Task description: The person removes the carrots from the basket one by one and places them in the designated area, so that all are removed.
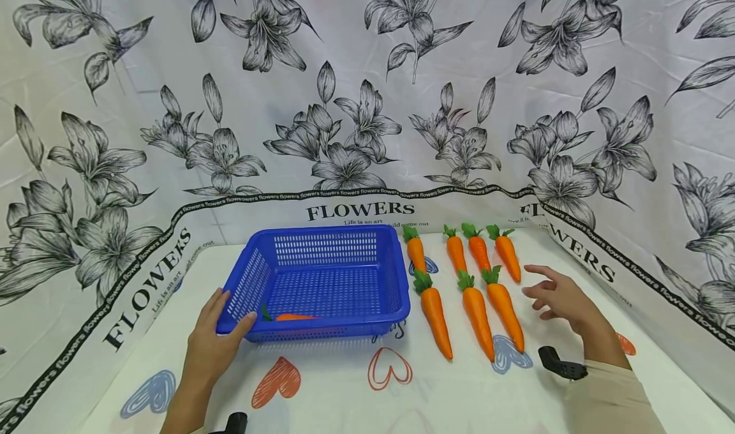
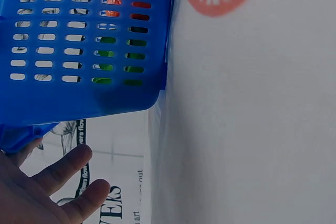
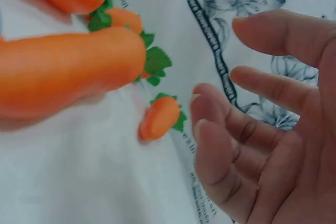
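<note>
A blue plastic basket [image 1: 350, 325] with slotted walls stands on the table, left of middle. My left hand [image 1: 212, 341] holds its near left corner, thumb over the rim and fingers along the outer left side. Inside the basket lies one orange carrot [image 1: 294, 317] with a green top, mostly hidden by the front wall. To the basket's right, several carrots lie in two rows, tops pointing away; the rightmost near one [image 1: 506, 313] and rightmost far one [image 1: 508, 258] are closest to my right hand [image 1: 559, 300]. That hand hovers beside them, fingers loosely bent and holding nothing.
A white tablecloth printed with red hearts [image 1: 277, 381] and blue hearts [image 1: 150, 392] covers the table. White fabric [image 1: 344, 121] with black flower drawings hangs behind and at both sides. Dark wrist devices [image 1: 563, 364] sit on both arms.
</note>
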The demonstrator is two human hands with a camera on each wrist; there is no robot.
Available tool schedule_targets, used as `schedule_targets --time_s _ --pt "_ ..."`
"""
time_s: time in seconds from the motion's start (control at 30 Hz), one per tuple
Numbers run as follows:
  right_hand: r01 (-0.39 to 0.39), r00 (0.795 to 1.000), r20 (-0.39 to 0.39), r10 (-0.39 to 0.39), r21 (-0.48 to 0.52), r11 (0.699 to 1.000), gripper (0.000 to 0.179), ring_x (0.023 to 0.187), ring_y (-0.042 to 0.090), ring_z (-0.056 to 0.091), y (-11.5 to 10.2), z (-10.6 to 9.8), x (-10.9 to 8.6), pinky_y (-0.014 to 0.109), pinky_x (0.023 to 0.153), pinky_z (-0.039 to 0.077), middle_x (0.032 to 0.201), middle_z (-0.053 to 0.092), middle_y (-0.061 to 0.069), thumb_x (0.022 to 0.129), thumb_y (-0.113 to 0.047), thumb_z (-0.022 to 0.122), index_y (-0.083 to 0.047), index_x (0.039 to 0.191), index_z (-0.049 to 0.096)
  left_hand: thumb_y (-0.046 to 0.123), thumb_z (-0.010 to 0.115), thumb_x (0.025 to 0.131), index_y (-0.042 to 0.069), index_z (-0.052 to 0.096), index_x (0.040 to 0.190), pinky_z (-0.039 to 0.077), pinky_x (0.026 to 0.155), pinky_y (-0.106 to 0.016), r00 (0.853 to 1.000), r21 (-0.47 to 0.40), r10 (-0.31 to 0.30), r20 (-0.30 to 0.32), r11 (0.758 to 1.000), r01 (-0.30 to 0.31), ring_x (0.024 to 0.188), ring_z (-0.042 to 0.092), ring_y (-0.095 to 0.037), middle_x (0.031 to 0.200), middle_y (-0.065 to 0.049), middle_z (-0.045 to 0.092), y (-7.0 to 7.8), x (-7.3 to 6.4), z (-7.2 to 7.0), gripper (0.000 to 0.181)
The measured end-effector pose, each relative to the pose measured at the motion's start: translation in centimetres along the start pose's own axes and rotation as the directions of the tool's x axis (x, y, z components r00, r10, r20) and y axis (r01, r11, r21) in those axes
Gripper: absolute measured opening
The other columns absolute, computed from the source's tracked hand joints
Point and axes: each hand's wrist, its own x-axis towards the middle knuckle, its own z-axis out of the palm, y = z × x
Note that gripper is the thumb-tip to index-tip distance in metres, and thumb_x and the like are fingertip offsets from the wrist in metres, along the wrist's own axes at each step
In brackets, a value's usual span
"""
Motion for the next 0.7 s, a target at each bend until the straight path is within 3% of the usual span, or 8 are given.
schedule_targets --time_s 0.2,0.37,0.7 --pt "0.114 0.989 -0.096 -0.116 -0.027 0.993 0.066 0.082 0.04 0.06 -1.6 -0.5 -0.5 0.04 0.066 0.058 0.103 0.062 0.021 0.094 -0.034 0.063 -0.006 0.148 0.035 0.05 0.063 0.089 0.011 0.026 0.154 0.023 0.104 -0.066 1.0 -0.007 0.006 -0.001 1.0 -0.006 0.14 0.017 -0.044 0.16 -0.008 0.014 0.0 0.0 0.0 0.084" --pt "0.203 0.972 -0.115 -0.204 -0.016 0.979 0.06 0.076 0.03 0.062 -2.7 -0.2 -1.1 0.04 0.064 0.058 0.102 0.062 0.019 0.096 -0.03 0.062 -0.005 0.145 0.039 0.049 0.064 0.089 0.011 0.026 0.154 0.023 0.104 -0.066 1.0 -0.007 0.0 -0.001 1.0 0.0 0.14 0.017 -0.044 0.16 -0.008 0.015 0.1 -0.1 -0.1 0.084" --pt "0.418 0.907 -0.11 -0.407 0.11 0.902 0.044 0.074 0.024 0.062 -5.1 0.5 -2.7 0.034 0.059 0.058 0.098 0.061 0.011 0.097 -0.011 0.06 -0.012 0.139 0.049 0.053 0.062 0.089 0.012 0.025 0.154 0.023 0.105 -0.065 1.0 0.01 -0.022 0.01 1.0 0.022 0.141 0.016 -0.043 0.16 -0.008 0.013 0.1 -0.2 -0.2 0.085"
